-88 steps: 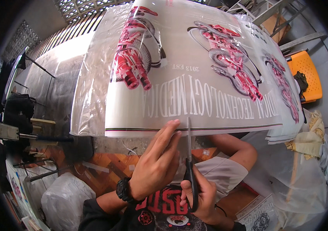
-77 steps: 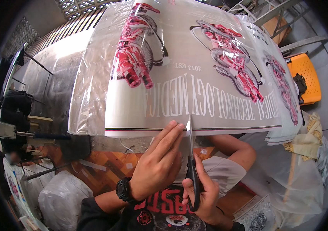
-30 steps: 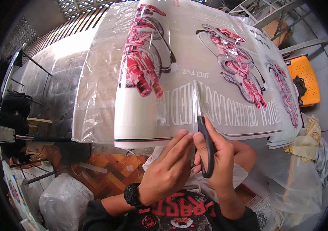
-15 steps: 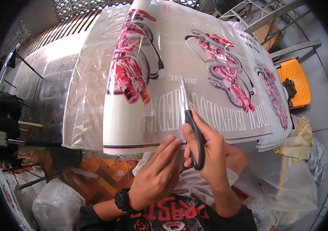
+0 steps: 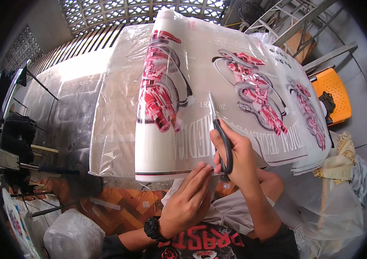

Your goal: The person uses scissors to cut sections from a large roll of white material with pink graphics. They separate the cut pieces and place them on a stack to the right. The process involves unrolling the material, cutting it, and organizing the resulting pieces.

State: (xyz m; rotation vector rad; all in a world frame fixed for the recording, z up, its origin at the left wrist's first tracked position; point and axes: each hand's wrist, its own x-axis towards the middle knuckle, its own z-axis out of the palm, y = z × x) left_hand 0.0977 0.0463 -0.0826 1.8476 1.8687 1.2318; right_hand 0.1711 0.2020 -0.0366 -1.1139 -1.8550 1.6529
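Observation:
A large glossy printed film sheet (image 5: 200, 52) with red-and-grey serpent artwork and pale lettering lies before me, its left part curled into a roll (image 5: 154, 149). My right hand (image 5: 240, 157) is closed round the black handles of a pair of scissors (image 5: 223, 146). Their blades point away from me, over the lettering at the middle of the sheet. My left hand (image 5: 190, 194), wearing a black watch, is at the near edge just left of the scissors. Its fingers lie together on the film; the thumb is hidden. Right of the scissors, the near edge sits separately from the left part.
Clear plastic (image 5: 110, 116) covers the table left of the sheet. An orange perforated seat (image 5: 336, 97) and a metal ladder frame (image 5: 282, 26) stand at right. A plastic-wrapped bundle (image 5: 73, 231) sits on the floor at lower left, with crumpled cloth (image 5: 343, 151) at right.
The scissors have advanced away from me across the lettering, and the film right of them has shifted. My left hand stays at the near edge. The whole view has shifted slightly.

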